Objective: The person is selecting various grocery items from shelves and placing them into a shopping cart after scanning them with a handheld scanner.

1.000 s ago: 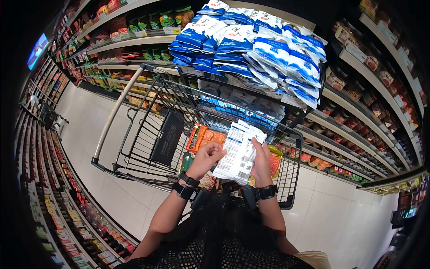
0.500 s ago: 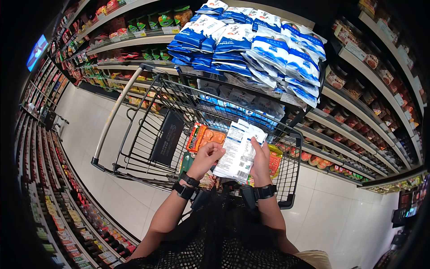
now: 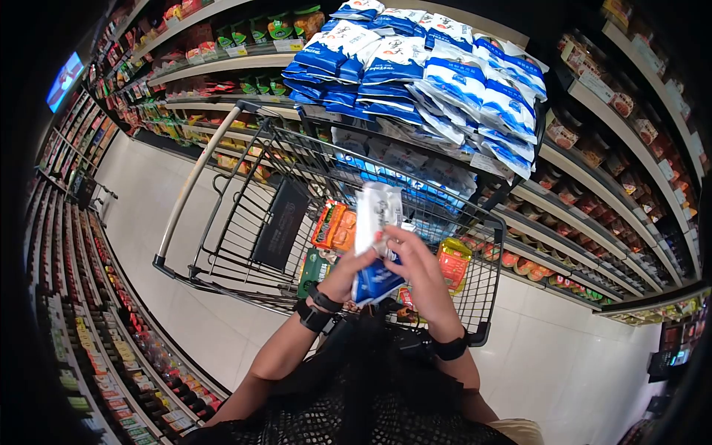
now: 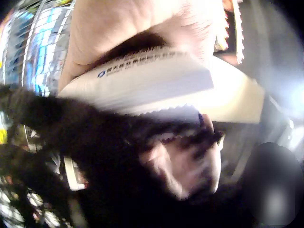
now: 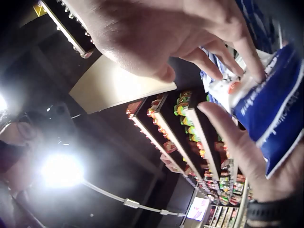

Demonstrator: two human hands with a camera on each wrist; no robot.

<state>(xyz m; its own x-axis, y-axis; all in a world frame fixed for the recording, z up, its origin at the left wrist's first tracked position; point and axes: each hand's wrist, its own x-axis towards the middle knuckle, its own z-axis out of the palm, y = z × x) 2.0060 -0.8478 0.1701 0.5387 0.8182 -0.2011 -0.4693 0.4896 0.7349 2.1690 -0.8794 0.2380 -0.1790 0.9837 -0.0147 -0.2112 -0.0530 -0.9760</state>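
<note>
A white and blue bag of salt (image 3: 380, 204) stands upright in front of me over the cart, its front face toward me. My left hand (image 3: 343, 276) grips its lower left side, thumb across the front. With fingers stretched over the front, my right hand (image 3: 424, 273) touches the bag. In the right wrist view the fingertips of the right hand (image 5: 204, 42) rest on the white part of the bag (image 5: 270, 118). The left wrist view shows the left hand (image 4: 128, 33) above the bag's printed white surface (image 4: 156, 83).
A black wire shopping cart (image 3: 210, 274) holds an orange-red pack (image 3: 334, 226), a green box (image 3: 315, 268) and a yellow-red package (image 3: 454, 265). Behind it stands a display heaped with similar blue and white bags (image 3: 397, 63). Stocked shelves (image 3: 630, 141) line both sides of the tiled floor (image 3: 167, 193).
The bag has turned from its printed, barcoded back to its blue and white front and shifted left. My right hand has left its right edge and now lies over the front.
</note>
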